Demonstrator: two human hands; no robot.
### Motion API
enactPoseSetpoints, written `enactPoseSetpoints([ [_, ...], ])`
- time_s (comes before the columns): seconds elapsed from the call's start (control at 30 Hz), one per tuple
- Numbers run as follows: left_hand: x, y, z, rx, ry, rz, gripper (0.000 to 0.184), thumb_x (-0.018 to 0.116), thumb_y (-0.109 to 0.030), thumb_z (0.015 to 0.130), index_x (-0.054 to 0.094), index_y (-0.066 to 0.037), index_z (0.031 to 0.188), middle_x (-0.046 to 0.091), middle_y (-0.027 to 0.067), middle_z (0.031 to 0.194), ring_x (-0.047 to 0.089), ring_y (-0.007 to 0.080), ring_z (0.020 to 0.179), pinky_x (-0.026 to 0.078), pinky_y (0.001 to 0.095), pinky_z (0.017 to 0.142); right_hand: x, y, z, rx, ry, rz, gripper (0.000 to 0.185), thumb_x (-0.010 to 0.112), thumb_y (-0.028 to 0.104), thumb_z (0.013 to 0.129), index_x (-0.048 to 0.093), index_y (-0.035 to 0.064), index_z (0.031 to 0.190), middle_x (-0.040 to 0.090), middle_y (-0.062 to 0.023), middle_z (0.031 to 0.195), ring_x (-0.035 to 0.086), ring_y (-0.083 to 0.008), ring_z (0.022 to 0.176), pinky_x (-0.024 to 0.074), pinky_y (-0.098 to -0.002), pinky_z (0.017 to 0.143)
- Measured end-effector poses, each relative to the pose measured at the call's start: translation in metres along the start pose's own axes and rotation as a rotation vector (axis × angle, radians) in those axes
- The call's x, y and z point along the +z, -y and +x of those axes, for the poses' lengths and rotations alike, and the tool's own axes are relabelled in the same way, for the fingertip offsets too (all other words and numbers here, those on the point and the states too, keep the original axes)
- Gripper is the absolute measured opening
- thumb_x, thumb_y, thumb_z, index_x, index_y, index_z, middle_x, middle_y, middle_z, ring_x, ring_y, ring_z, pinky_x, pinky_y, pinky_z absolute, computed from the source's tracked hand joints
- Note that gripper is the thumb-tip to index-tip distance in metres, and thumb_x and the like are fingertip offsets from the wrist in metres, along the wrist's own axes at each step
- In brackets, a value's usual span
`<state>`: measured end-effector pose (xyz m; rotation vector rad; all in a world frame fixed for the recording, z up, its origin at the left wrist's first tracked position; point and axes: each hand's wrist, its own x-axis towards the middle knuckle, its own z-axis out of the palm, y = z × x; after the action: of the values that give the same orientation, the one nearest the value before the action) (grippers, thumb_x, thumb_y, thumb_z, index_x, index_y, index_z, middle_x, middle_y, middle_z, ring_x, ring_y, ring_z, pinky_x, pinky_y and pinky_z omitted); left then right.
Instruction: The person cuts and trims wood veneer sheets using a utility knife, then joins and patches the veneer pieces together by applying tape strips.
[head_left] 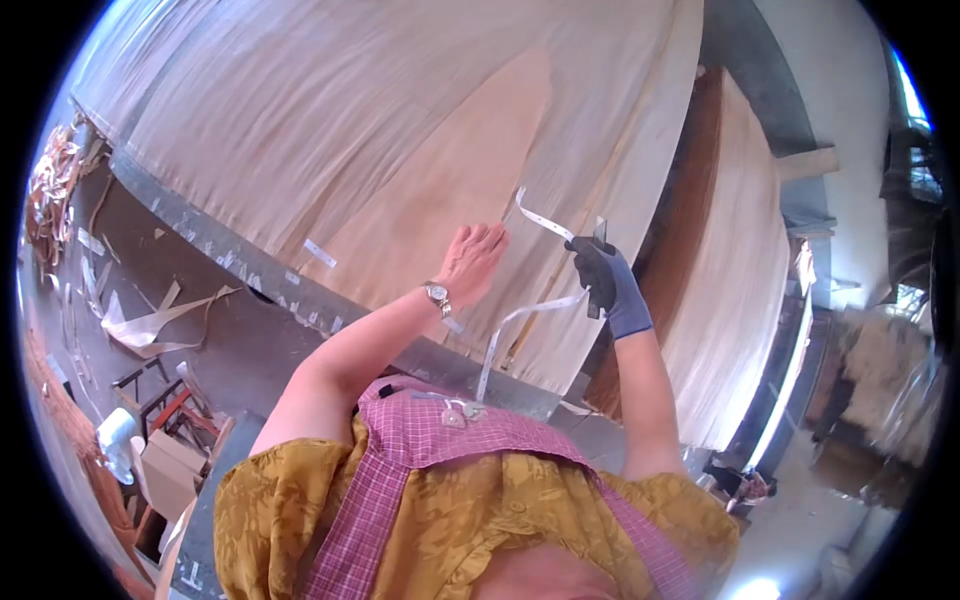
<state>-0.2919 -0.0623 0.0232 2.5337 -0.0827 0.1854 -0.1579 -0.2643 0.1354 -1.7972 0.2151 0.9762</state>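
Observation:
My left hand (pixel 474 264), bare and with a watch at the wrist, lies on a large pale wood veneer sheet (pixel 400 130). Its fingers rest on the surface beside a pinkish tapered veneer piece (pixel 440 180). My right hand (pixel 606 282), in a dark grey and blue glove, is closed round a narrow white tape strip (pixel 543 220). One end of the strip reaches onto the veneer; the other loops down toward my apron (pixel 500 432). A flat dark tool (pixel 600 230) sticks up from the same hand; its kind cannot be made out.
Another veneer stack (pixel 725 270) with a brown side stands to the right. Short bits of white tape (pixel 320 253) stick to the sheet and along the dark table edge (pixel 210 235). Veneer scraps (pixel 150 320) and a cardboard box (pixel 172 475) lie on the left.

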Motion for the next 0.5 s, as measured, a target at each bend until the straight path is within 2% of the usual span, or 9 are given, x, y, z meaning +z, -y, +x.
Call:
enactPoseSetpoints([
  [0.17, 0.026, 0.005, 0.029, -0.003, -0.157, 0.011, 0.040, 0.053, -0.007, 0.078, 0.053, -0.003, 0.118, 0.054, 0.0094, 0.118, 0.048, 0.0244, 0.117, 0.036, 0.0415, 0.097, 0.026, 0.059, 0.009, -0.169, 0.030, -0.061, 0.028, 0.065, 0.027, 0.092, 0.063, 0.0037, 0.107, 0.041, 0.0097, 0.060, 0.037, -0.0028, 0.048, 0.0290, -0.0209, 0.045],
  [0.27, 0.032, 0.007, 0.031, -0.026, -0.172, 0.010, 0.039, 0.053, -0.008, 0.080, 0.053, -0.003, 0.119, 0.054, 0.0098, 0.119, 0.047, 0.0245, 0.119, 0.035, 0.0422, 0.099, 0.023, 0.077, 0.023, -0.142, 0.207, 0.159, 0.028, 0.063, 0.027, 0.093, 0.062, 0.0036, 0.109, 0.041, 0.0095, 0.060, 0.038, -0.0035, 0.050, 0.0299, -0.0217, 0.046],
  [0.4, 0.030, 0.007, 0.033, -0.033, -0.140, -0.022, 0.037, 0.052, -0.008, 0.081, 0.054, -0.003, 0.118, 0.055, 0.0100, 0.117, 0.048, 0.0239, 0.119, 0.035, 0.0422, 0.099, 0.026, 0.061, 0.018, -0.234, 0.057, 0.060, 0.033, 0.062, 0.028, 0.094, 0.059, 0.0033, 0.115, 0.042, 0.0090, 0.061, 0.039, -0.0028, 0.048, 0.0303, -0.0215, 0.044],
  [0.47, 0.026, 0.008, 0.037, -0.048, -0.125, -0.037, 0.037, 0.052, -0.008, 0.081, 0.054, -0.003, 0.118, 0.055, 0.0101, 0.118, 0.049, 0.0235, 0.118, 0.035, 0.0418, 0.099, 0.008, 0.021, 0.030, -0.178, 0.088, 0.168, 0.033, 0.062, 0.028, 0.093, 0.059, 0.0036, 0.115, 0.042, 0.0092, 0.061, 0.038, -0.0023, 0.047, 0.0308, -0.0211, 0.044],
  [0.5, 0.022, 0.009, 0.038, -0.051, -0.120, -0.036, 0.038, 0.052, -0.007, 0.081, 0.054, -0.003, 0.119, 0.055, 0.0103, 0.119, 0.049, 0.0232, 0.117, 0.036, 0.0415, 0.098, 0.014, 0.018, 0.025, -0.026, 0.010, 0.140, 0.033, 0.063, 0.028, 0.092, 0.060, 0.0039, 0.114, 0.041, 0.0086, 0.061, 0.037, -0.0028, 0.046, 0.0322, -0.0215, 0.045],
])
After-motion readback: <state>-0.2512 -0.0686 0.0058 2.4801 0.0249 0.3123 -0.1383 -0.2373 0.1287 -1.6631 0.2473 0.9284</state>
